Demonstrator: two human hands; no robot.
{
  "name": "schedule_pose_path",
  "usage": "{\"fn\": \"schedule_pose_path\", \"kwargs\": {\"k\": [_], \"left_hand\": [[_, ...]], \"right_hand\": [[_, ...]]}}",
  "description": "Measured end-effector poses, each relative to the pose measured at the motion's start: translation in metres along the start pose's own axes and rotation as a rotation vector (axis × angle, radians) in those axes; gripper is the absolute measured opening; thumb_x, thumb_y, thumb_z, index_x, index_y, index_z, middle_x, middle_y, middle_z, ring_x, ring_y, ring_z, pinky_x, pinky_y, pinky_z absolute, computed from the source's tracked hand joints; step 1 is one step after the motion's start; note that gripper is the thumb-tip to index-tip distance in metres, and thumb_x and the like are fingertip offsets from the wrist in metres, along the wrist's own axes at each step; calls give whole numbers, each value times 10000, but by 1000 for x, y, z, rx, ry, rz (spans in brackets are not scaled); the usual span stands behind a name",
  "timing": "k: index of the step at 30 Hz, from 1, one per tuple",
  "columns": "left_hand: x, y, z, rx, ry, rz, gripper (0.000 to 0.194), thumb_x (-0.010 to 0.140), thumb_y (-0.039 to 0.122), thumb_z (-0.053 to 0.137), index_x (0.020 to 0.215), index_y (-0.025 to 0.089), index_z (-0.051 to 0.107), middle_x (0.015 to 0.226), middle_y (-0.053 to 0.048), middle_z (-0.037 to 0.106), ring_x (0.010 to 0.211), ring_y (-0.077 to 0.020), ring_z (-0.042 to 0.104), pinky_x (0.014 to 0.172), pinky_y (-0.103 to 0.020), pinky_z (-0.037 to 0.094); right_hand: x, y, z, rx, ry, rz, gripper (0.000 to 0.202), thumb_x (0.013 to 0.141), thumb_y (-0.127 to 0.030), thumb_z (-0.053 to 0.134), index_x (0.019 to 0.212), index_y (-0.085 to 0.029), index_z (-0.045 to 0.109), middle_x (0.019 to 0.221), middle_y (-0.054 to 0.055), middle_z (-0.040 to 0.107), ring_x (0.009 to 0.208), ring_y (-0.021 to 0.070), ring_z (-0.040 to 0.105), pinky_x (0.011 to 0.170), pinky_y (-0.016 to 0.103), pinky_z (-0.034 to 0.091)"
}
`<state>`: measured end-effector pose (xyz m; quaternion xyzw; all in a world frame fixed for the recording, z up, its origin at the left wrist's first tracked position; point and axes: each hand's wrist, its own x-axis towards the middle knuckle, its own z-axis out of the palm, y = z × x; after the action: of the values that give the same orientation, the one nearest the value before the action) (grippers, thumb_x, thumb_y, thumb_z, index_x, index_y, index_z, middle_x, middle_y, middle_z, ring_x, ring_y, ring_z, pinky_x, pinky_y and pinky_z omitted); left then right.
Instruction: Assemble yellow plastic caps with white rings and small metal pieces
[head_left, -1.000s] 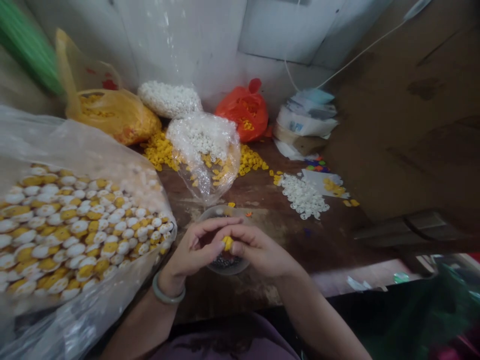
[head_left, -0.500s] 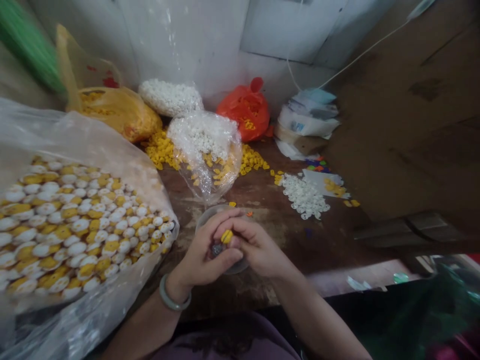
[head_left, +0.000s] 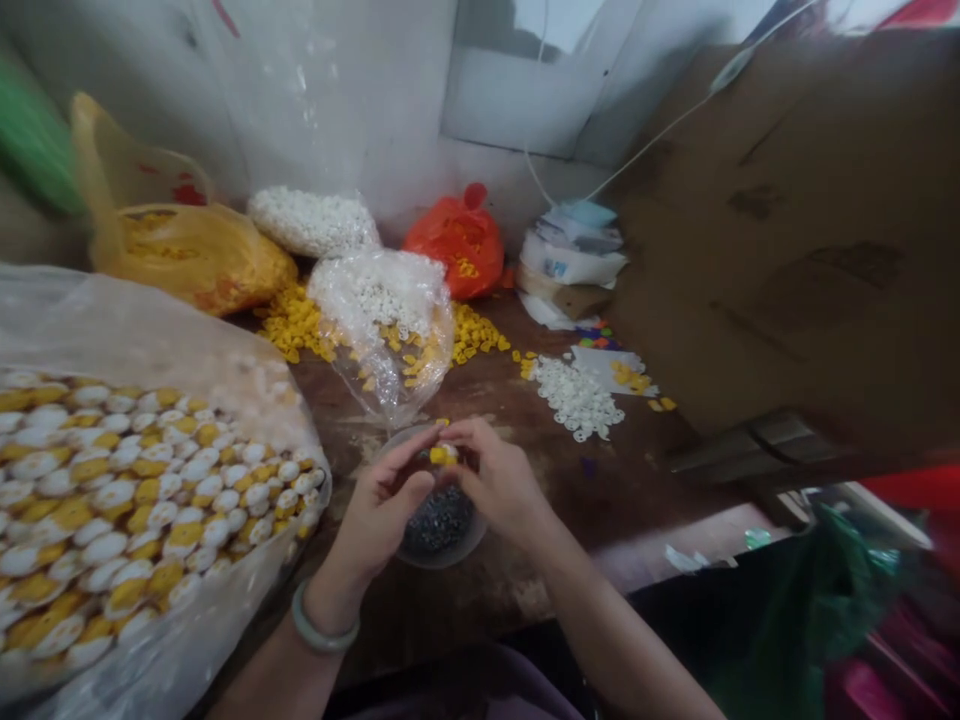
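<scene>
Both hands meet above a round clear bowl (head_left: 480,535) of small dark metallic pieces (head_left: 439,520). My right hand (head_left: 495,480) pinches a small yellow and white piece (head_left: 443,455) between thumb and fingers. My left hand (head_left: 386,500), with a pale bangle on its wrist, is beside it, its thumb and fingers curved close together; whatever they hold is too small to make out. Behind the bowl a clear plastic bag (head_left: 390,310) of white pieces lies over loose yellow pieces (head_left: 292,322). To the right is a pile of white ring-like pieces (head_left: 577,398).
A large clear bag (head_left: 135,500) of yellow and white pieces fills the left. Along the wall stand a yellow bag (head_left: 232,255), a white-filled bag (head_left: 311,220), a red bag (head_left: 459,245) and a stack of papers (head_left: 574,250). Brown cardboard (head_left: 825,240) rises at the right.
The view has shifted, and the hands have parted a little, showing more of the bowl. The held piece now shows white beside the yellow.
</scene>
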<state>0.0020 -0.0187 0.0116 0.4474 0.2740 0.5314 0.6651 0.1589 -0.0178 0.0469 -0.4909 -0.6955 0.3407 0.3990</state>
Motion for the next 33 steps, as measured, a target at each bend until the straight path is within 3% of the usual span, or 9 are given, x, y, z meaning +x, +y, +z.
{"fn": "schedule_pose_path", "kwargs": {"k": [3, 7, 9, 11, 13, 16, 22, 29, 33], "left_hand": [[3, -2, 4, -98, 173, -166, 382, 673, 262, 805, 1047, 215, 746, 1201, -94, 703, 1157, -243, 618, 974, -351, 494], [7, 0, 9, -240, 332, -249, 415, 549, 249, 875, 949, 205, 772, 1005, -74, 766, 906, -187, 701, 821, -288, 550], [9, 1, 9, -270, 378, -252, 400, 535, 254, 885, 914, 190, 776, 883, -59, 774, 753, -144, 698, 725, -244, 557], [11, 2, 8, -297, 409, -244, 371, 538, 277, 886, 878, 175, 777, 788, -43, 765, 645, -113, 674, 646, -212, 549], [12, 2, 6, -319, 421, -234, 349, 541, 288, 887, 848, 166, 775, 748, -33, 754, 610, -100, 660, 612, -194, 542], [13, 0, 5, -335, 412, -222, 333, 540, 294, 890, 820, 159, 772, 739, -26, 747, 617, -95, 660, 615, -185, 544], [14, -3, 0, -355, 409, -209, 318, 563, 287, 884, 831, 162, 767, 746, -25, 750, 629, -95, 666, 619, -176, 545], [14, 1, 1, -413, 395, -219, 326, 546, 317, 895, 804, 168, 763, 748, -17, 758, 654, -94, 681, 625, -165, 549], [14, 4, 4, -448, 409, -242, 366, 493, 312, 916, 783, 146, 768, 718, -21, 754, 626, -89, 676, 598, -144, 541]], "right_hand": [[-1, 3, -2, -214, 40, -194, 167, 854, -148, 591, 988, -228, 650, 1033, 66, 648, 981, 218, 585, 905, 383, 461], [4, 11, -2, -194, -12, -281, 193, 890, -251, 632, 1079, -215, 643, 1175, 104, 567, 1094, 231, 550, 945, 380, 461], [16, 27, -11, -184, -63, -221, 286, 891, -283, 640, 1166, -212, 607, 1144, 95, 594, 1023, 216, 591, 887, 354, 496], [38, 52, -27, -280, -21, -61, 313, 917, -218, 577, 1228, -190, 569, 1101, 86, 632, 921, 189, 627, 814, 317, 519], [66, 78, -46, -475, 89, 126, 264, 908, -112, 524, 1154, -150, 613, 1074, 103, 655, 945, 196, 628, 867, 331, 495], [109, 110, -65, -568, 103, 183, 198, 864, -42, 543, 984, -115, 684, 1052, 135, 664, 1015, 231, 599, 959, 362, 433], [154, 134, -52, -605, 51, 216, 221, 856, -35, 592, 1046, -108, 677, 1193, 146, 608, 1082, 208, 553, 984, 298, 389], [133, 125, -55, -478, 47, 257, 217, 831, -20, 556, 1014, -79, 657, 1081, 165, 639, 1020, 233, 573, 947, 340, 410], [91, 93, -44, -285, 10, 265, 258, 958, -207, 421, 1109, -132, 617, 886, 71, 670, 764, 164, 626, 720, 274, 504]]}}
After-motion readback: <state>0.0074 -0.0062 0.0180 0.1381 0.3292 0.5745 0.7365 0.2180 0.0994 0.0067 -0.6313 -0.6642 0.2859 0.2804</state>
